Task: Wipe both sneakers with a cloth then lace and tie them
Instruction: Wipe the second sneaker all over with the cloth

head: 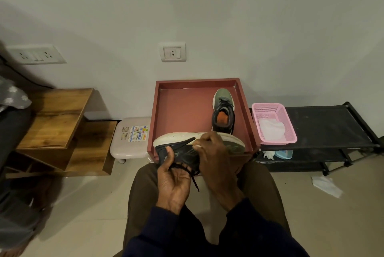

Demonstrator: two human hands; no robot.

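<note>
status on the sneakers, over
Hands: left hand and right hand grip sneaker, lace dangling. In tray: other sneaker. In basket: cloth.

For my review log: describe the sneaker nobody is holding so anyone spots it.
Straight ahead is a red tray. In its right half stands the upright sneaker, toe pointing away. Unlike the other sneaker, tipped sideways at the near edge, its orange insole shows.
</note>
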